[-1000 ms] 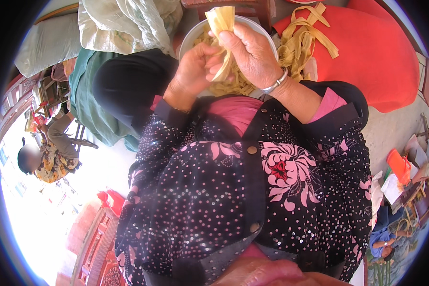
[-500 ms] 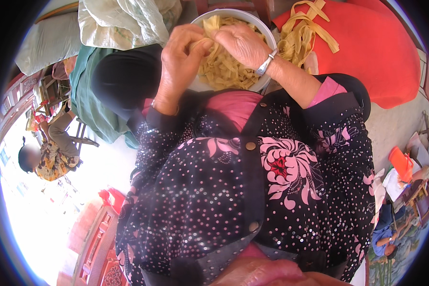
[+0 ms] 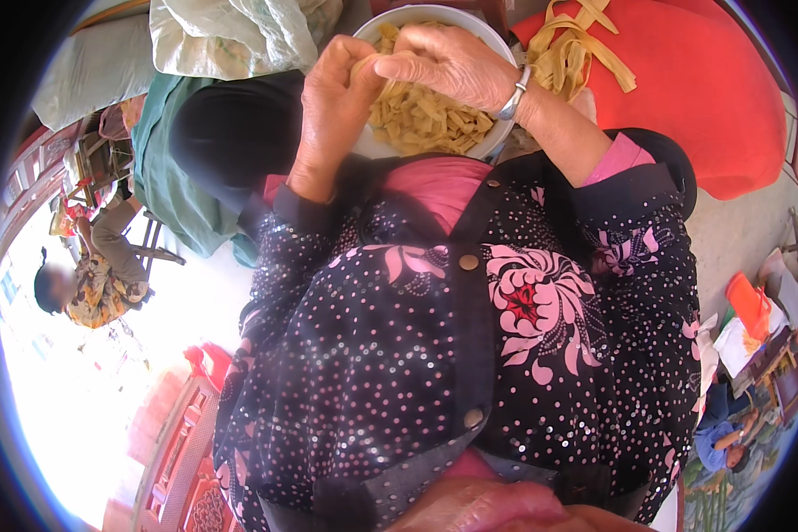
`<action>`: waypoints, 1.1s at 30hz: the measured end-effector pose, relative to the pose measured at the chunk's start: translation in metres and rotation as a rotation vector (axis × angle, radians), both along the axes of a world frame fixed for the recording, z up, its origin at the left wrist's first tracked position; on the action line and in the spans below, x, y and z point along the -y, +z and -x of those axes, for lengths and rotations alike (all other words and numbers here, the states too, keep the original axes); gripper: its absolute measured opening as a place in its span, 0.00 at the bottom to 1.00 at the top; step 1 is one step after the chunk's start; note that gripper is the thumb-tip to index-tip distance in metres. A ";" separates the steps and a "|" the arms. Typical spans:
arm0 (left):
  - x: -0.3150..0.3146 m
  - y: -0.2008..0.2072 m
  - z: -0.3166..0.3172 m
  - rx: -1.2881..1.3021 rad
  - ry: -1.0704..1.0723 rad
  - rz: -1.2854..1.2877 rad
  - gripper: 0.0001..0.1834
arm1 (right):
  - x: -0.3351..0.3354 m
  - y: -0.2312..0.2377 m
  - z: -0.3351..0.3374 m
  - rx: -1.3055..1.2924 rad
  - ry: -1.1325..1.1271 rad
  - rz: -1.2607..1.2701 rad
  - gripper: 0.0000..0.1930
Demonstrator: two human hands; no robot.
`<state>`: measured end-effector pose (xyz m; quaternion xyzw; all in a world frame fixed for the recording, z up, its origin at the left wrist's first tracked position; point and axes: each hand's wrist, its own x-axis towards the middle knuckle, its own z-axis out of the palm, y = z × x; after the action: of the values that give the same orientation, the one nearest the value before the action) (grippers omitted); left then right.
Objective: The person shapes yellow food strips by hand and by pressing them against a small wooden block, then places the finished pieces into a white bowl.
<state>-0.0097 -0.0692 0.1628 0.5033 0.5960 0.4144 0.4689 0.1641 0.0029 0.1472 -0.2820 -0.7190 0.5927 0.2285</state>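
Note:
Above a white basin (image 3: 374, 145), my left hand (image 3: 332, 111) is closed, pinching a yellowish flat strip (image 3: 361, 67) that mostly hides behind its fingers. My right hand (image 3: 461, 69), a silver bracelet at its wrist, meets it from the right. Its thumb reaches the left thumb at the strip, and its fingers curl over, closed on it. Below them, many short yellowish pieces (image 3: 434, 129) fill the basin. Longer whole strips (image 3: 569, 55) lie in a loose heap just right of the basin, partly on a red cloth (image 3: 700, 97).
A pale sack (image 3: 230, 40) stands beyond my left hand, by a green cloth (image 3: 164, 168). At the left a person (image 3: 102, 275) sits apart; another person (image 3: 723, 439) shows at the lower right. A carved red wooden seat (image 3: 182, 457) is lower left.
The piece that stood up between my fingers no longer shows. My right hand has turned, its thumb now reaching across to the left thumb. The view has shifted slightly.

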 end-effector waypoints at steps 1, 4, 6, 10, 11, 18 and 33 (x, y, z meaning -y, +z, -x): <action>-0.002 0.000 -0.001 0.197 0.048 0.014 0.04 | 0.001 0.000 0.000 0.010 -0.041 -0.087 0.24; -0.008 0.006 -0.009 0.722 0.184 0.090 0.06 | 0.003 0.002 0.003 -0.099 -0.162 -0.208 0.20; -0.009 0.004 -0.004 0.817 0.120 0.122 0.09 | 0.005 0.006 0.004 -0.152 -0.189 -0.189 0.17; -0.006 0.002 -0.002 1.012 0.060 0.132 0.17 | 0.004 0.009 0.005 -0.258 -0.106 0.044 0.13; -0.007 0.004 -0.005 1.068 0.058 0.127 0.18 | 0.002 0.009 0.005 -0.294 -0.081 0.100 0.12; -0.006 0.026 -0.010 0.816 -0.002 0.084 0.16 | 0.000 0.021 -0.005 -0.216 -0.078 0.111 0.13; -0.008 0.025 -0.017 0.672 -0.045 0.148 0.27 | 0.008 0.011 0.005 -0.278 -0.376 -0.015 0.13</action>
<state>0.0072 -0.0617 0.1880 0.3163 0.4252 0.5022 0.6834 0.1594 -0.0048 0.1581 -0.3249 -0.6199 0.5675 0.4337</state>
